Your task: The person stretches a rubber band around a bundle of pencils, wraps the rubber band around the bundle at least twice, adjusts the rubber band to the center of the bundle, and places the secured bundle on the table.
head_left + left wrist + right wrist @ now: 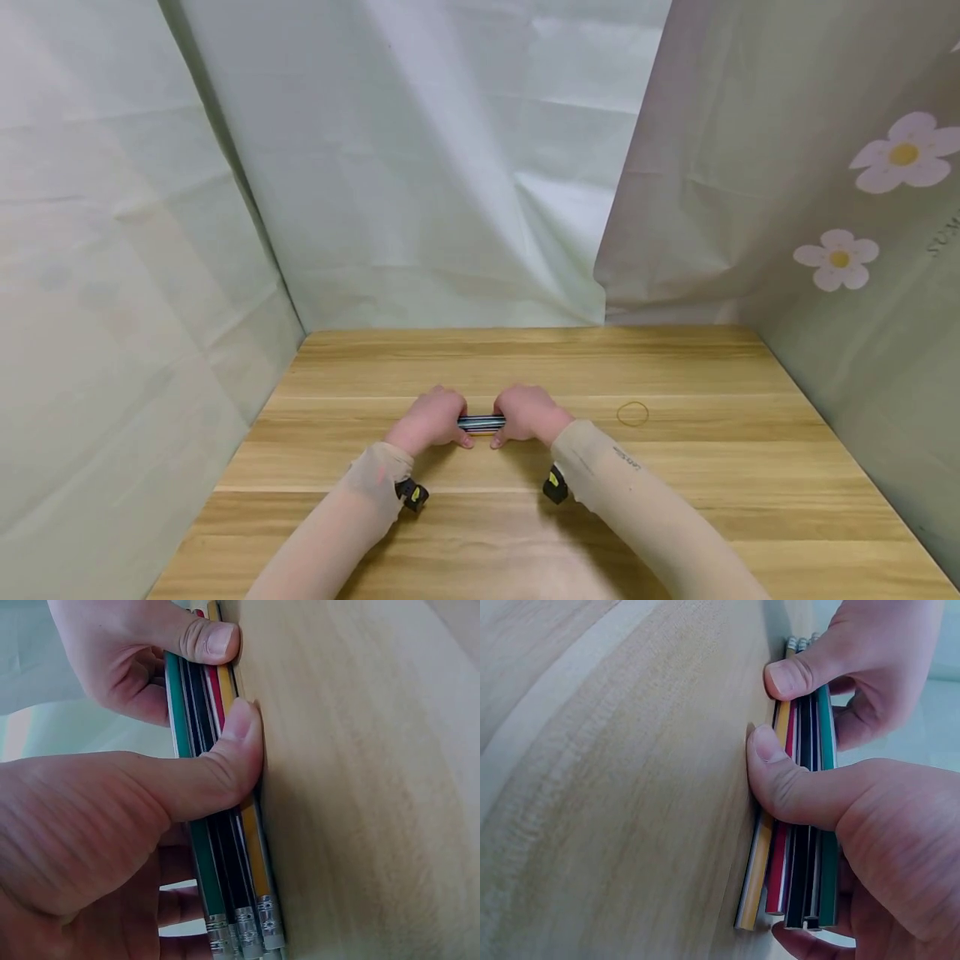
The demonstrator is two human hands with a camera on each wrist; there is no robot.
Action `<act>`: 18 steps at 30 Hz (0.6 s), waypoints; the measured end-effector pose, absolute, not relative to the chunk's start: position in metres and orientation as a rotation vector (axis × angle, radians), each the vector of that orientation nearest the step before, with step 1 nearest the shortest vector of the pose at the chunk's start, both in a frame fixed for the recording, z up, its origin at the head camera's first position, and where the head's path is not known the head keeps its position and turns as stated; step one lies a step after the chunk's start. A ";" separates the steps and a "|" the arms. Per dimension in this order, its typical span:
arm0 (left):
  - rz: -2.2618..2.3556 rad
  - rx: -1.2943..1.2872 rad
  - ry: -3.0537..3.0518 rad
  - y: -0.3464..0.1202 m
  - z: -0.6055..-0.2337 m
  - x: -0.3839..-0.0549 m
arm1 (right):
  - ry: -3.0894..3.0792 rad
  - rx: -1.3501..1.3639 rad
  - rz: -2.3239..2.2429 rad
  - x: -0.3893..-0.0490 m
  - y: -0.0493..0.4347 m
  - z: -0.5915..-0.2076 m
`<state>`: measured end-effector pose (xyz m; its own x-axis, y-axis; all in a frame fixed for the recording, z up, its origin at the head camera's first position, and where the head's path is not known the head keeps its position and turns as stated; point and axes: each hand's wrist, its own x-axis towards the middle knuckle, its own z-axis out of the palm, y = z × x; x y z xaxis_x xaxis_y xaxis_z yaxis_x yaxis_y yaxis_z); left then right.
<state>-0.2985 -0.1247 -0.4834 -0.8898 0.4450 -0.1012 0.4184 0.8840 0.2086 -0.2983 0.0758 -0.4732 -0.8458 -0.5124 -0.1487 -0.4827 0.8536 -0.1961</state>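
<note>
A bundle of several pencils (482, 424) lies lengthwise across the table between my two hands. Yellow, red, black and green barrels (826, 877) show in the right wrist view. My left hand (437, 417) grips the bundle near the end with metal ferrules and erasers (244, 928), thumb along the near side and fingers behind. Gripping toward the other, flat-cut end, my right hand (527, 414) has its thumb across the pencils too. The two thumbtips are a short way apart. Most of the fingers are hidden behind the bundle.
A thin yellow rubber band (633, 414) lies on the wooden table (675, 517), to the right of my right hand. Pale cloth walls (450, 167) enclose the table at the back and sides, with printed flowers (836, 259) on the right one.
</note>
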 end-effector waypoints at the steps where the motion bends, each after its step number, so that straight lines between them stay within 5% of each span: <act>1: 0.276 0.671 2.904 -0.124 -0.483 -0.298 | 2.834 -0.774 -0.223 -0.298 0.076 -0.474; 18: 0.205 0.773 2.904 -0.123 -0.480 -0.286 | 2.851 -0.914 -0.145 -0.289 0.078 -0.480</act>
<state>-0.2859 -0.1226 -0.4802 -0.8605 0.5014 -0.0897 0.4838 0.8597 0.1640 -0.2891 0.0780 -0.4797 -0.8045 -0.5842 -0.1075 -0.5702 0.8102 -0.1357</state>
